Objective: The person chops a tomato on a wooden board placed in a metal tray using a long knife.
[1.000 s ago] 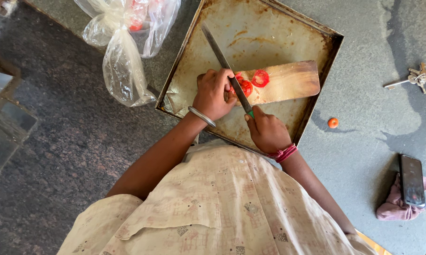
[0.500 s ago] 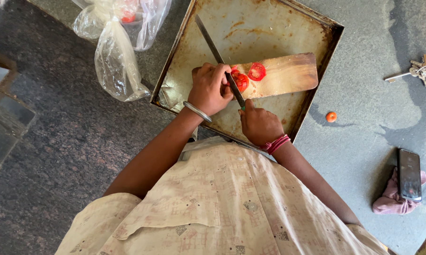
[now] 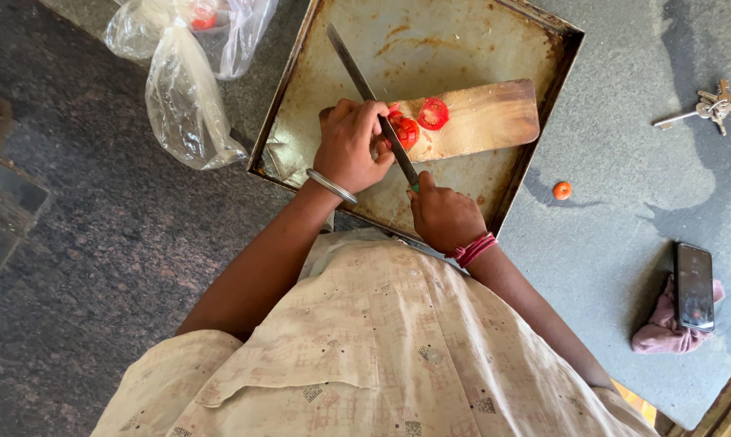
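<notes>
My left hand [image 3: 351,146], with a silver bangle at the wrist, presses down on a red tomato [image 3: 404,133] at the left end of a wooden cutting board [image 3: 487,121]. My right hand [image 3: 445,217], with red thread at the wrist, grips the handle of a long knife [image 3: 357,69]. Its blade runs diagonally across the tomato, right beside my left fingers. One cut tomato slice [image 3: 433,113] lies flat on the board just right of the blade. The board rests inside a worn metal tray [image 3: 430,32].
Clear plastic bags [image 3: 183,89] with something red inside lie left of the tray on the dark stone counter. To the right, on the grey surface, lie a small orange piece [image 3: 561,191], a bunch of keys [image 3: 709,105], and a phone [image 3: 694,286] on a pink cloth [image 3: 657,332].
Both hands stay at the tomato with the knife across it. The blade has shifted slightly along the tomato, and the view has drifted a little.
</notes>
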